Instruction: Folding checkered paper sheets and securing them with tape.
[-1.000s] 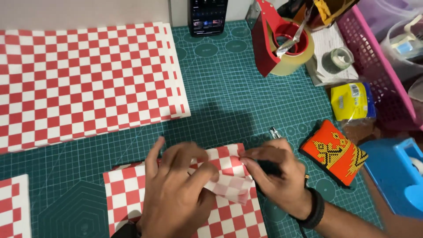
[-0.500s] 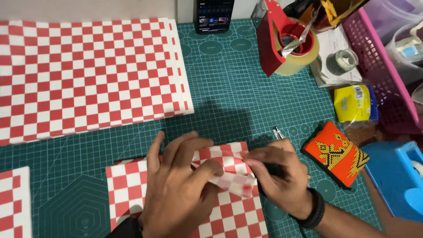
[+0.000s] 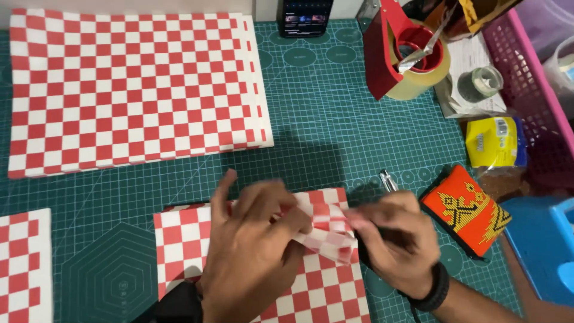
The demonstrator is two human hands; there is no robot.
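Both hands meet low in the view over a small red-and-white checkered sheet [image 3: 311, 281] that lies on the green cutting mat [image 3: 335, 125] covering the desk. The left hand [image 3: 251, 251] lies palm down across the sheet, its fingers curled toward the middle, where they pinch a folded, crumpled bit of checkered paper [image 3: 326, 236]. The right hand [image 3: 391, 239] closes on the same folded piece from the other side, fingertips pressed to its right edge; it also seems to hold a dark, slim object against the palm, though what that is cannot be told. A black wristband [image 3: 435, 288] circles the right wrist.

Just beyond the right hand a pen tip [image 3: 387, 179] pokes out on the mat, and beside it lies an orange beaded pouch [image 3: 466, 210] with a yellow pattern. Further right sits a blue plastic container [image 3: 541, 245], above it a yellow packet [image 3: 495, 141]. A red tape dispenser [image 3: 406, 54] with a roll of tape stands at the top, near a pink basket [image 3: 529, 84] and a small clear tape roll [image 3: 481, 82]. A large stack of checkered sheets [image 3: 131, 90] fills the upper left, another checkered sheet [image 3: 24, 263] shows at the left edge, and a dark phone [image 3: 306, 17] rests at the top.
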